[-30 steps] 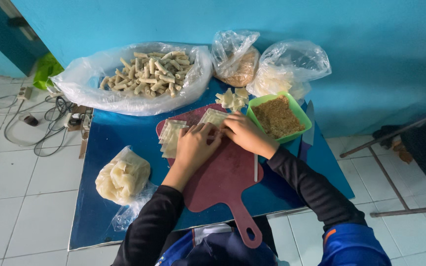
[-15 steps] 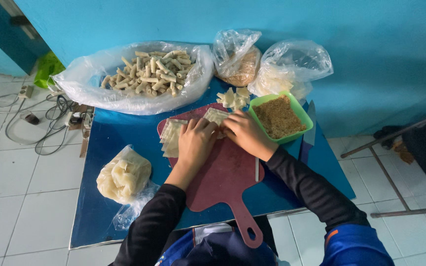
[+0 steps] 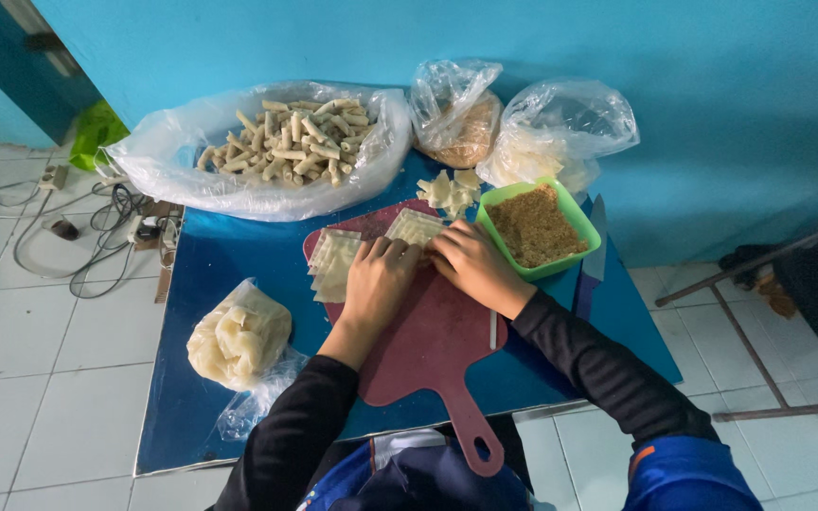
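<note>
Both your hands lie close together on the dark red cutting board (image 3: 433, 345), palms down, fingers bent and pressing on a pale wrapper sheet (image 3: 416, 227). Your left hand (image 3: 378, 284) covers the near part of the sheet and your right hand (image 3: 471, 267) is just beside it, the fingertips of the two hands almost touching. What is under the fingers is hidden, so I cannot tell if they grip something or only press on it.

This sheet is at the far end of the board, near the middle. Just to the left of your left hand, also on the board, is a small stack of wrappers (image 3: 335, 265). To the right of your right hand stands a green square container (image 3: 581, 223) filled with brown crumbs, touching the board's edge. A knife (image 3: 593, 260) lies on the blue table (image 3: 191, 274) at the right of the container.

Beyond the board you see some loose pale dough pieces (image 3: 451, 191). Further back is a large clear bag of finished rolls (image 3: 295, 142), a smaller bag with brown content (image 3: 461, 118), and one bag with pale content (image 3: 560, 137). At the left side of the table lies a tied bag of pale dough (image 3: 237, 336), well apart from your hands. The board's handle points toward your body.
</note>
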